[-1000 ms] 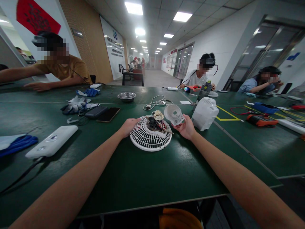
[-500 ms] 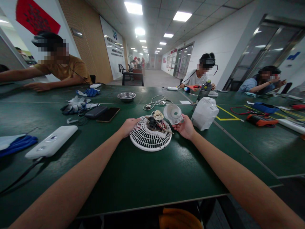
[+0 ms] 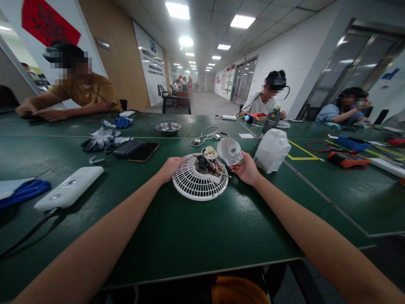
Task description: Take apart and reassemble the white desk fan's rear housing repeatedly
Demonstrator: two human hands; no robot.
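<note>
A round white slatted plastic grille [image 3: 199, 186] lies mid-frame, its left rim apparently held by the left hand [image 3: 171, 169], fingers partly hidden. Right of centre, the right hand [image 3: 247, 170] grips a bowl-shaped perforated white plastic cover [image 3: 225, 149] in its fingers

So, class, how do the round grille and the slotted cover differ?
The round grille is wide and flattish; the slotted cover is smaller and cup-shaped. The left hand touches the grille's rim; the right hand holds the cover. The grille carries exposed parts and wires; the cover shows a round hole. Both are whitish and perforated.
</note>
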